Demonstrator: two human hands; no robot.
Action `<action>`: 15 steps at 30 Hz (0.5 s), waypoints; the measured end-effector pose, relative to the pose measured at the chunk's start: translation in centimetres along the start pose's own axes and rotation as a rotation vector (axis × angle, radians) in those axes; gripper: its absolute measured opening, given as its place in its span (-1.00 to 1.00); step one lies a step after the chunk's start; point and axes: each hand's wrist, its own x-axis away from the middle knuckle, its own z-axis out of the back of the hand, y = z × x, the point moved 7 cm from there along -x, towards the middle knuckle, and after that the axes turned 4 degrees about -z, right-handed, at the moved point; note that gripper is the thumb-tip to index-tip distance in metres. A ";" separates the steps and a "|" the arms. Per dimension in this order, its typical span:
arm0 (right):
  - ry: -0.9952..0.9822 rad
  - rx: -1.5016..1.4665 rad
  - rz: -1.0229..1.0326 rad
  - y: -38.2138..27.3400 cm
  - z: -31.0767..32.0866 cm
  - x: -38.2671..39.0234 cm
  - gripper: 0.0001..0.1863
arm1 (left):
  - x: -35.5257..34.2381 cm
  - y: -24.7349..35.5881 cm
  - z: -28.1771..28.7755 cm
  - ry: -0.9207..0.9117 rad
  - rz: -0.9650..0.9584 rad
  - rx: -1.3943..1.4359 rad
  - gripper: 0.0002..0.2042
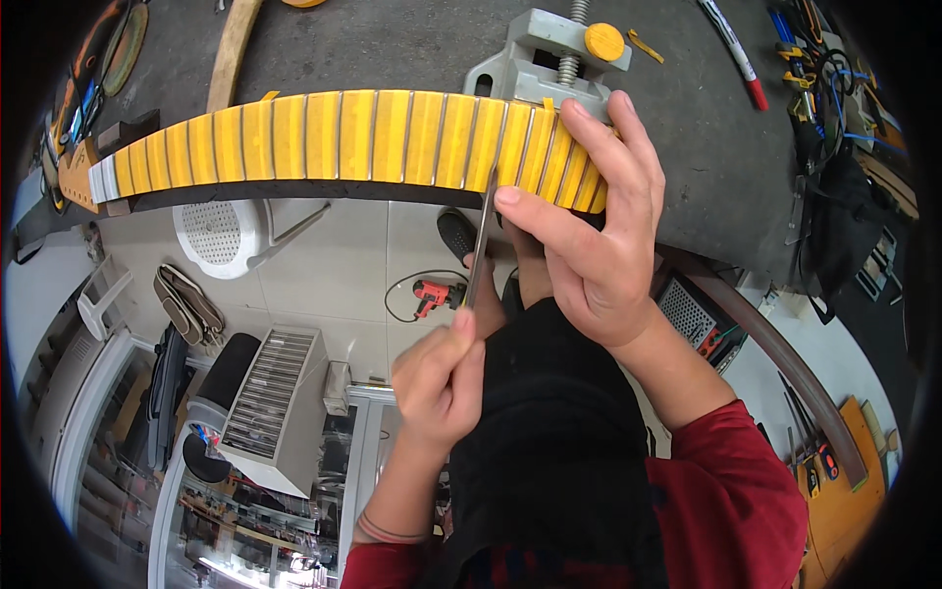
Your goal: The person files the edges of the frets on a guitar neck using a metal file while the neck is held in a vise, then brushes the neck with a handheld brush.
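A guitar neck [358, 137] lies across the near side of the dark bench. Strips of yellow tape cover its fretboard, with the metal frets showing between them. From the near side, my left hand [437, 378] is closed around the lower end of a slim metal file [480, 250]. The file's upper end meets the neck's near edge, beside my right thumb tip. My right hand [608, 226] spreads over the neck's right end, fingers extended toward the far edge and thumb at the near edge. My right palm hides part of that end.
A grey vise [540, 74] stands behind the neck's right end. On the bench lie a red-capped marker [734, 54], a wooden handle [234, 54] and tangled tools [834, 83]. Below the bench are a white stool [218, 240] and a red power tool [432, 294] on the floor.
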 end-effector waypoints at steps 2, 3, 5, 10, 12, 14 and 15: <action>0.002 -0.007 0.008 0.0 -0.3 0.1 -0.58 | -0.3 0.2 0.1 -0.021 0.051 0.027 -0.63; 0.002 -0.009 0.013 0.0 -0.3 0.2 -0.57 | -1.3 -0.1 -0.3 -0.026 0.129 0.036 -0.62; 0.010 -0.032 0.027 -0.4 -0.4 -0.1 -0.56 | -5.8 -0.5 -1.2 -0.024 0.204 0.028 -0.61; 0.069 0.017 0.059 0.3 -0.4 0.2 -0.55 | -1.4 -0.3 -0.6 0.037 -0.025 -0.050 -0.61; 0.066 0.026 0.063 0.4 -0.4 0.2 -0.55 | 3.4 -0.8 0.9 -0.028 0.092 0.028 -0.63; 0.068 0.017 0.064 0.2 -0.4 0.2 -0.55 | 4.8 -1.2 1.5 -0.007 0.105 0.062 -0.64; 0.069 0.014 0.064 0.2 -0.4 0.3 -0.55 | 5.4 -1.5 1.7 0.014 0.116 0.098 -0.64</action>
